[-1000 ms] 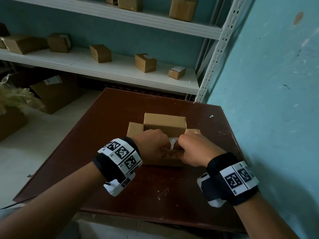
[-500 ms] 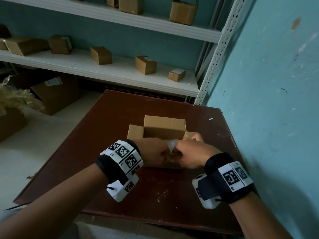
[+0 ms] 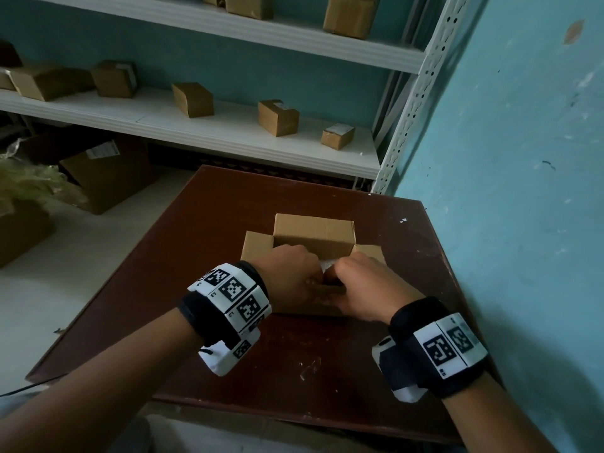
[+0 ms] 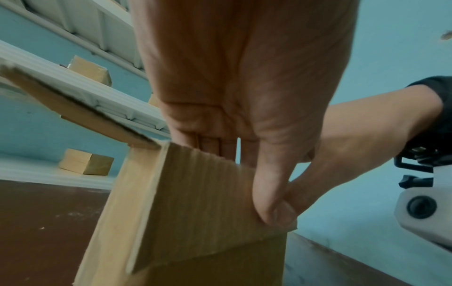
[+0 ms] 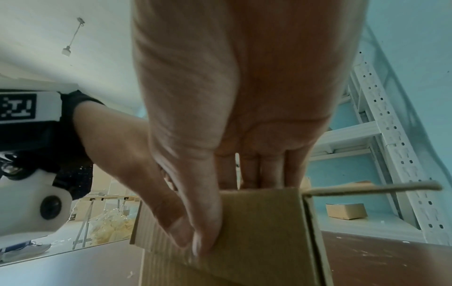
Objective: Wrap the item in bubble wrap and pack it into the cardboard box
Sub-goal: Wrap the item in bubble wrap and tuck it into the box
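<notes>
A small open cardboard box [image 3: 313, 237] stands on the dark brown table [image 3: 202, 263], with its far flap upright and its side flaps [image 3: 256, 245] spread out. A patch of white bubble wrap [image 3: 327, 265] shows inside the box between my hands; the item in it is hidden. My left hand [image 3: 294, 279] and right hand [image 3: 359, 287] meet at the near flap [image 4: 200, 203]. Each hand pinches that flap: the left thumb [image 4: 271, 197] and right thumb [image 5: 205, 222] press its outer face, and the fingers reach over its edge into the box.
A blue wall [image 3: 506, 191] runs close along the table's right side. White metal shelves [image 3: 228, 132] behind the table carry several small cardboard boxes [image 3: 277, 117]. Larger boxes [image 3: 104, 171] and packing material sit on the floor to the left.
Both hands have stayed together at the box's near side. Less of the bubble wrap shows between them now than half a second ago.
</notes>
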Motion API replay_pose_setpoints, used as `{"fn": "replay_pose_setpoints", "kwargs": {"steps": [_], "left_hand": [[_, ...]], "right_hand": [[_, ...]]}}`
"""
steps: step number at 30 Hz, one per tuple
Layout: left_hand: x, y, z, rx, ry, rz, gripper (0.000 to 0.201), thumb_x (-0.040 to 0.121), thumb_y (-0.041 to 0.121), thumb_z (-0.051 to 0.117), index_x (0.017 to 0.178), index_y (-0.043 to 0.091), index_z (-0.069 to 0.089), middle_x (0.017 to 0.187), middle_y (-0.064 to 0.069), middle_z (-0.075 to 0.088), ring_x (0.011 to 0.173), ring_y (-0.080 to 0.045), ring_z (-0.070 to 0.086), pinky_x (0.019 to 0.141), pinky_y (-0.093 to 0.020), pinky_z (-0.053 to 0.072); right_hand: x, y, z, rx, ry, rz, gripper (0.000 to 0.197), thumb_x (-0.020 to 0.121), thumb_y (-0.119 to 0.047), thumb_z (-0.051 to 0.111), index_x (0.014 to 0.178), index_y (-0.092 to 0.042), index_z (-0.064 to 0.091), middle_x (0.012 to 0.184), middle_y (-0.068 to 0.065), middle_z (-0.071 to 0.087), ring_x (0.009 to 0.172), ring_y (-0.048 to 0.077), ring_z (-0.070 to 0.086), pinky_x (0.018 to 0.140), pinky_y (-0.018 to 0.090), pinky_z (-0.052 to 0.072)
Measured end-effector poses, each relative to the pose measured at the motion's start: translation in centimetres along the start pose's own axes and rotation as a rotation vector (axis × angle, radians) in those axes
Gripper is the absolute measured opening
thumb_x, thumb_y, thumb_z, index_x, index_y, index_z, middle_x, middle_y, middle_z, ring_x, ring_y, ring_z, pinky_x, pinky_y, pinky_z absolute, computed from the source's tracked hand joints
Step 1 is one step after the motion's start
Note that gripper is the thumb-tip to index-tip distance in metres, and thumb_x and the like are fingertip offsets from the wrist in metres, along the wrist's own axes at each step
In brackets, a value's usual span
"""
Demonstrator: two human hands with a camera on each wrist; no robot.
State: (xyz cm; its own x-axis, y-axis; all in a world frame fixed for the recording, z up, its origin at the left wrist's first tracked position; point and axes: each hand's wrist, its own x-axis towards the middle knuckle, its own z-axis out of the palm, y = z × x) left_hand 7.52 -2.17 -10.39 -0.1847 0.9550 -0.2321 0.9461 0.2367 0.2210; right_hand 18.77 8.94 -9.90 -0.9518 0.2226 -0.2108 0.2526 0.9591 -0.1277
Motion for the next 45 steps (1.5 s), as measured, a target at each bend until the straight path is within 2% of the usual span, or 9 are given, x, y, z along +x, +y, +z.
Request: {"fn": "replay_pose_setpoints", "kwargs": {"steps": [5, 9, 15, 21, 24, 28, 34, 39, 45], "left_hand": [[0.5, -0.4, -0.1, 0.006, -0.02, -0.004, 0.029, 0.093, 0.033, 0.053, 0.097, 0.01, 0.071, 0.092, -0.005, 0.071, 0.079, -0.019, 0.065, 0.078, -0.038, 0.055], [0.6, 0.0, -0.1, 0.041, -0.042, -0.012, 0.027, 0.094, 0.029, 0.051, 0.095, 0.009, 0.07, 0.086, -0.007, 0.069, 0.077, -0.022, 0.065, 0.077, -0.04, 0.056], [0.9, -0.3, 0.4, 0.056, -0.069, -0.009, 0.028, 0.095, 0.03, 0.051, 0.1, 0.01, 0.069, 0.091, -0.007, 0.069, 0.08, -0.024, 0.065, 0.077, -0.042, 0.055], [0.8, -0.9, 1.3, -0.007, -0.056, -0.01, 0.028, 0.093, 0.03, 0.049, 0.116, 0.019, 0.062, 0.107, -0.002, 0.067, 0.092, -0.022, 0.065, 0.082, -0.041, 0.055], [0.1, -0.9, 1.1, -0.053, -0.029, -0.014, 0.028, 0.093, 0.032, 0.049, 0.117, 0.023, 0.06, 0.112, 0.002, 0.066, 0.098, -0.018, 0.064, 0.086, -0.04, 0.053], [-0.9, 0.0, 0.1, -0.059, -0.058, -0.044, 0.034, 0.098, 0.037, 0.045, 0.108, 0.013, 0.066, 0.105, -0.002, 0.067, 0.085, -0.014, 0.06, 0.077, -0.03, 0.049], [-2.8, -0.9, -0.9, 0.028, 0.048, -0.056, 0.028, 0.093, 0.03, 0.054, 0.12, 0.024, 0.062, 0.116, 0.006, 0.063, 0.102, -0.012, 0.059, 0.09, -0.032, 0.051], [-2.8, -1.1, -0.1, 0.182, -0.052, -0.078, 0.03, 0.091, 0.044, 0.055, 0.108, 0.022, 0.065, 0.101, 0.002, 0.065, 0.096, -0.017, 0.06, 0.087, -0.037, 0.052], [-2.0, -0.8, -0.1, 0.232, -0.078, -0.076, 0.023, 0.091, 0.031, 0.053, 0.094, 0.014, 0.067, 0.087, -0.003, 0.064, 0.082, -0.021, 0.062, 0.072, -0.034, 0.051]], "right_hand": [[0.4, -0.1, 0.1, -0.032, -0.015, -0.003, 0.018, 0.091, -0.036, 0.066, 0.099, -0.02, 0.067, 0.09, 0.0, 0.063, 0.077, 0.018, 0.061, 0.071, 0.034, 0.055], [0.7, -0.3, -0.2, -0.083, -0.049, -0.001, 0.013, 0.092, -0.031, 0.064, 0.096, -0.019, 0.065, 0.086, 0.001, 0.06, 0.073, 0.019, 0.056, 0.064, 0.03, 0.044], [1.1, -0.5, -0.8, -0.104, -0.129, 0.033, 0.014, 0.095, -0.029, 0.06, 0.088, -0.017, 0.061, 0.074, -0.002, 0.049, 0.072, 0.023, 0.055, 0.062, 0.032, 0.043], [1.2, -0.8, -0.8, 0.007, -0.176, 0.075, 0.03, 0.093, -0.032, 0.062, 0.121, -0.019, 0.063, 0.112, 0.005, 0.064, 0.098, 0.025, 0.062, 0.088, 0.039, 0.054], [1.0, -1.0, -1.1, 0.022, -0.179, 0.083, 0.029, 0.092, -0.033, 0.064, 0.118, -0.021, 0.065, 0.113, 0.003, 0.065, 0.099, 0.024, 0.063, 0.089, 0.04, 0.054], [-0.2, -0.8, -1.2, 0.07, -0.138, 0.08, 0.028, 0.091, -0.038, 0.064, 0.114, -0.022, 0.067, 0.107, 0.0, 0.067, 0.096, 0.019, 0.064, 0.087, 0.038, 0.054], [-1.7, -0.3, -1.6, 0.024, -0.033, 0.05, 0.033, 0.09, -0.041, 0.066, 0.116, -0.021, 0.066, 0.114, 0.001, 0.062, 0.103, 0.017, 0.059, 0.088, 0.033, 0.052], [-1.4, -0.8, -1.0, -0.073, -0.076, 0.061, 0.041, 0.089, -0.048, 0.064, 0.117, -0.018, 0.066, 0.112, 0.003, 0.062, 0.102, 0.019, 0.06, 0.085, 0.032, 0.051], [-0.2, -1.0, -0.6, -0.097, -0.1, 0.051, 0.028, 0.093, -0.038, 0.063, 0.094, -0.011, 0.068, 0.093, 0.004, 0.063, 0.083, 0.022, 0.063, 0.072, 0.033, 0.053]]}}
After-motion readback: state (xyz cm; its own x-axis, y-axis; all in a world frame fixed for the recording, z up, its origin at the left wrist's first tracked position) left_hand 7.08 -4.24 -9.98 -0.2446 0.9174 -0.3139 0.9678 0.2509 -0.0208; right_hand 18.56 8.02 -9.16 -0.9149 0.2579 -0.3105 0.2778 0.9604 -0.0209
